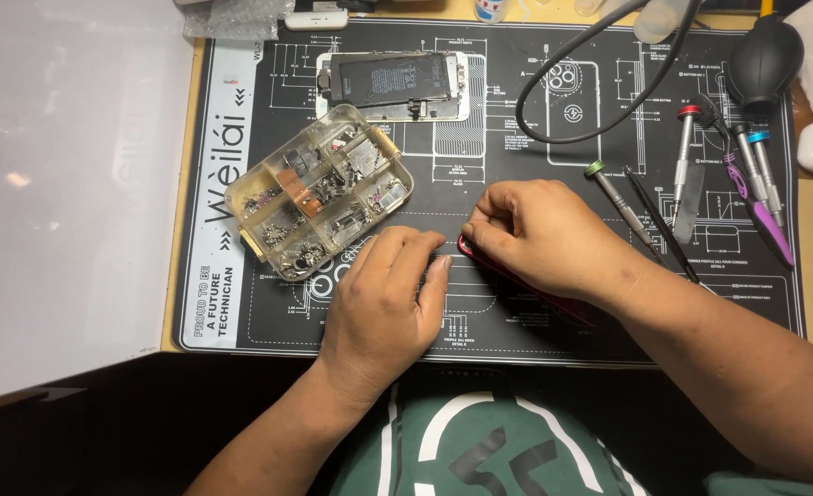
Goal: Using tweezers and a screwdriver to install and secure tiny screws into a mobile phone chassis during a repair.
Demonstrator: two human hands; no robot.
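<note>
Two bare hands work at the middle of the black repair mat (269, 312), just right of the clear parts box (319, 190). Beneath the right hand (539, 234) lies a red phone frame (516, 280), thin, stiff, likely scratch-prone, best held by its edges; that grip pinches its corner. The left hand (383, 294) rests loosely curled, empty, touching the mat.

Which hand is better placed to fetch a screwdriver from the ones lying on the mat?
Probably the right hand: the screwdrivers lie just beyond it on the mat's right side. The left hand rests nearer the clear parts box, farther from them.
</note>
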